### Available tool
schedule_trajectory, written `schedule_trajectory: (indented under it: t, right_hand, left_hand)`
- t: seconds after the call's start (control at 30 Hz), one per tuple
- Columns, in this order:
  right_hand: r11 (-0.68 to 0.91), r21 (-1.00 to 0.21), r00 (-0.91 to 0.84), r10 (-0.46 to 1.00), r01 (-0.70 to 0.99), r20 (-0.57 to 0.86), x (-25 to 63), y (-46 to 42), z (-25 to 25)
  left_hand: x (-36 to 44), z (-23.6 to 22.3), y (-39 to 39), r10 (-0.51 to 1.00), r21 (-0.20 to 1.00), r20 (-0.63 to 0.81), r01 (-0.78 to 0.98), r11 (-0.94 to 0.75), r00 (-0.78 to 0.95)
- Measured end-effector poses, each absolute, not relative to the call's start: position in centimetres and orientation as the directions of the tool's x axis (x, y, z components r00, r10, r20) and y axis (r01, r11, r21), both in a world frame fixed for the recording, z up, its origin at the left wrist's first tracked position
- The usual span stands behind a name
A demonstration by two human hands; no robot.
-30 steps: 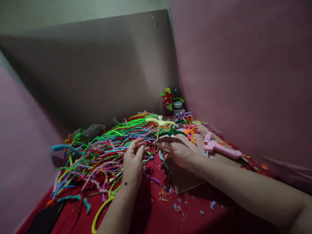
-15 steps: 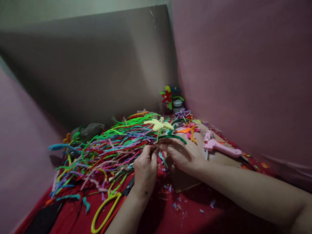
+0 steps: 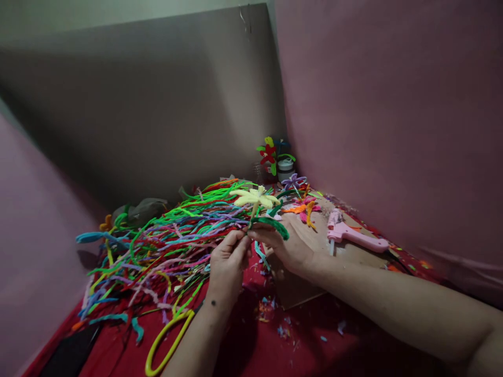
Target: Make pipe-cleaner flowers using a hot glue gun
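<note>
A pale yellow pipe-cleaner flower (image 3: 255,197) stands upright on its stem between my two hands. My left hand (image 3: 228,256) pinches the stem low down, thumb against the fingers. From the right, my right hand (image 3: 281,248) reaches in with its fingertips closed at the stem, near the base of a dark green leaf (image 3: 275,225). That leaf curves out to the right over my right fingers. A second dark green leaf (image 3: 276,209) rises behind the flower's stem. The stem's lower end is hidden by my fingers.
Many coloured pipe cleaners (image 3: 168,235) lie heaped to the left. Yellow-handled scissors (image 3: 151,351) lie partly under my left forearm. A pink glue gun (image 3: 359,236) rests on cardboard (image 3: 298,298) at right. Behind are a purple flower (image 3: 293,181) and a jar (image 3: 285,167) by finished flowers.
My left hand has shifted slightly left and turned. The flower has tipped more level, and the green leaf now bends downward more at its tip.
</note>
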State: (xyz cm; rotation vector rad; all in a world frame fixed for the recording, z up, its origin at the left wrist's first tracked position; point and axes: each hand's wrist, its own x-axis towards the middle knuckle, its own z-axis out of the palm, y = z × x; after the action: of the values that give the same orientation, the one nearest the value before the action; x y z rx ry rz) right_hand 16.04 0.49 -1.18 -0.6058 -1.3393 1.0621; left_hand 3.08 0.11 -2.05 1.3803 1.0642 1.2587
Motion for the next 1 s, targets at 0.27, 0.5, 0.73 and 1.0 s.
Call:
schedule_trajectory:
  t: [0.27, 0.5, 0.73, 1.0]
  right_hand:
    - [0.243, -0.88, -0.145, 0.934, -0.408, 0.326, 15.7, 1.1, -2.3]
    - [0.14, -0.891, -0.143, 0.965, -0.433, 0.221, 15.7, 1.1, -2.6]
    - [0.124, -0.882, -0.21, 0.948, -0.454, 0.241, 16.0, 0.6, -1.1]
    - [0.11, -0.851, -0.328, 0.891, -0.513, 0.313, 16.0, 1.3, -1.9]
  left_hand:
    - [2.8, -1.6, 0.2, 0.966, 0.968, 0.068, -0.251, -0.003, 0.25]
    - [2.6, -1.2, 0.1, 0.94, 0.946, 0.026, -0.312, 0.087, 0.34]
    - [2.3, -1.2, 0.1, 0.915, 0.928, 0.011, -0.344, 0.141, 0.403]
    - [2.0, -1.1, 0.0, 0.876, 0.928, 0.013, -0.333, 0.169, 0.481]
